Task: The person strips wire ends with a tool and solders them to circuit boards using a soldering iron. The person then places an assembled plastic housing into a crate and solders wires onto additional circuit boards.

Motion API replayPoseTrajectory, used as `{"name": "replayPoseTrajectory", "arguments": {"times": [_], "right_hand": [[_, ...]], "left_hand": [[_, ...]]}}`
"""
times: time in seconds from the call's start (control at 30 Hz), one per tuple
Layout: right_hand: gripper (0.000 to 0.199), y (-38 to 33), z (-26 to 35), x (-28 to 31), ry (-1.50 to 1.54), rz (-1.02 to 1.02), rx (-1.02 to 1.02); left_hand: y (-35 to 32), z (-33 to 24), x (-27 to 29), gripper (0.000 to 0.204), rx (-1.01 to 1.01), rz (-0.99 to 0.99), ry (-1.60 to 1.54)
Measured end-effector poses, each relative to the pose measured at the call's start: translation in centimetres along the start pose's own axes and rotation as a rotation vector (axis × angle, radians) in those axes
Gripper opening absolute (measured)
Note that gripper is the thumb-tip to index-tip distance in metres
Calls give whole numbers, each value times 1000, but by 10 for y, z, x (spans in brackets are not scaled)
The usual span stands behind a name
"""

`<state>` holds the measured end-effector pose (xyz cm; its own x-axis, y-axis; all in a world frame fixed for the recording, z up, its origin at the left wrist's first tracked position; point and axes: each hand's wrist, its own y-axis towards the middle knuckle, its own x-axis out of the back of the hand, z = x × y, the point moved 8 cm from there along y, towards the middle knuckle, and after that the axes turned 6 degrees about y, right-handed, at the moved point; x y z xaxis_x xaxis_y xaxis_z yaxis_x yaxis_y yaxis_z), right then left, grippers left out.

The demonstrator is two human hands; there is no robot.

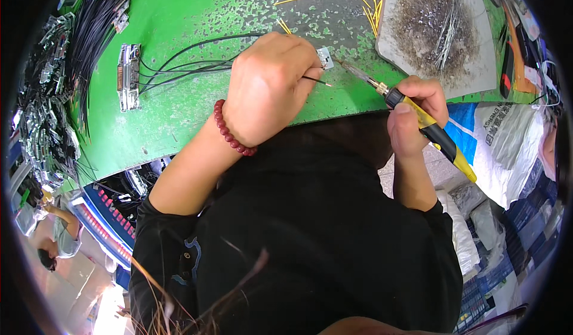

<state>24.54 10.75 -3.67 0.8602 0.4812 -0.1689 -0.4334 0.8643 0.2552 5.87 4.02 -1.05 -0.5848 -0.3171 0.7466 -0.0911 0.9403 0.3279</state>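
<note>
My left hand (268,81), with a dark red bead bracelet at its wrist, is closed on thin black wires (203,66) over the green table. One wire end (314,80) with a bare copper tip pokes out past the fingers. Just beyond the fingertips a small silvery metal plate (324,58) shows, partly hidden by the hand. At their left end the wires join a metal-framed part (128,77) lying on the table. A yellow and black soldering iron (439,133) is gripped in my right hand (416,111), its tip close to the small plate's right side.
Bundles of black wires (98,36) with metal parts (48,108) crowd the table's left side. Yellow wires (378,7) lie beside a grey, soot-stained board (483,66) at the far right, bearing silvery solder wire (444,36). Another person (62,230) is at lower left.
</note>
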Motion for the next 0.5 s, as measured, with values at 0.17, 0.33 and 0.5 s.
{"name": "replayPoseTrajectory", "arguments": {"times": [0.17, 0.33, 0.5], "right_hand": [[19, 3, -2, 0, 7, 11, -53], [17, 3, -4, 0, 10, 28, -84], [17, 4, -3, -1, 18, 45, -74]], "left_hand": [[11, -2, -2, 8, 51, 159, 71], [22, -1, -11, 7, 33, 265, 136], [31, 2, -19, 9, 5, 373, 86]]}}
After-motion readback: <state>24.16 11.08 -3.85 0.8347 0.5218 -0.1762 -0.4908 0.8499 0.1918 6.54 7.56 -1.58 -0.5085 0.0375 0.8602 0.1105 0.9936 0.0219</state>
